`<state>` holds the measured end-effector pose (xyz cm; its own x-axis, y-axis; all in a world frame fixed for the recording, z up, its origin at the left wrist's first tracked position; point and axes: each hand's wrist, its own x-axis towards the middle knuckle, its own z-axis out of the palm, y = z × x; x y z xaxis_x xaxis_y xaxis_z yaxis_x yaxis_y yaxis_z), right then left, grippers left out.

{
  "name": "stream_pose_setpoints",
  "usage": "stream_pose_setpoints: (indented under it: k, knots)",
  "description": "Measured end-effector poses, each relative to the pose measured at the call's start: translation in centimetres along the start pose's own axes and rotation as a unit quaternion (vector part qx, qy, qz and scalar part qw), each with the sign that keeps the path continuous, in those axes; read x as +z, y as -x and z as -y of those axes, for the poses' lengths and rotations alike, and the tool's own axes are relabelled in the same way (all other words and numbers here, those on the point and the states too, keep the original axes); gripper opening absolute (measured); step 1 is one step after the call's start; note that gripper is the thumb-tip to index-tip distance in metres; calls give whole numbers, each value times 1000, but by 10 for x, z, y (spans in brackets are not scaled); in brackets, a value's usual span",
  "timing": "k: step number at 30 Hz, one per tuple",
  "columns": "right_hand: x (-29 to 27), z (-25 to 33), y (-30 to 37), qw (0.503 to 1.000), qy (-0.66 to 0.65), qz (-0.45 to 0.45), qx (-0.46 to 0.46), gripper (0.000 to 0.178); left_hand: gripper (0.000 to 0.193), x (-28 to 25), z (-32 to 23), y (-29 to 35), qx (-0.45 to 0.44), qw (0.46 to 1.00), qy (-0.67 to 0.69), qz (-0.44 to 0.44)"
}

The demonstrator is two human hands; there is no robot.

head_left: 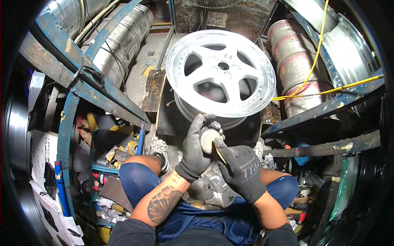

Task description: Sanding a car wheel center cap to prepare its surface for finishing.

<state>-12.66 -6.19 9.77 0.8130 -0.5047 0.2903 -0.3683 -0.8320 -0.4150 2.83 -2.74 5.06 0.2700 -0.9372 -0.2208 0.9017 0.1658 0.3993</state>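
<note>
My left hand [196, 149], in a dark grey work glove, is closed around a small round cap [207, 141] with a pale, whitish face turned up. From the right comes my right hand [242, 167], gloved the same way. It pinches a thin piece with a yellowish edge [218, 155], perhaps folded sandpaper, against the cap's right side. Its fingers hide most of that piece. Just beyond both hands, a pale silver five-spoke alloy wheel [211, 73] lies tilted, face up, on a dark support. Neither hand touches the wheel.
Blue metal frames [108, 104] flank me on both sides. Stacked wheel rims [119, 45] stand far left, and more reddish-stained rims [293, 61] far right. A yellow cable [314, 67] hangs over the right frame. Bins of scraps [115, 153] sit low left. A fan [213, 3] is at the back.
</note>
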Motion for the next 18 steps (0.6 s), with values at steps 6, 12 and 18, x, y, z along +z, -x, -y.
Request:
stream_pose_setpoints:
  k: [6, 12, 18]
  knots:
    - [7, -13, 3, 999, -28, -22, 9, 64, 31, -5, 9, -3, 7, 997, 62, -36]
    - [7, -7, -7, 998, -23, -52, -21, 64, 34, -6, 7, -3, 45, 999, 15, -12]
    - [12, -11, 5, 998, 44, 23, -35, 63, 37, -3, 2, -10, 105, 994, -21, -12]
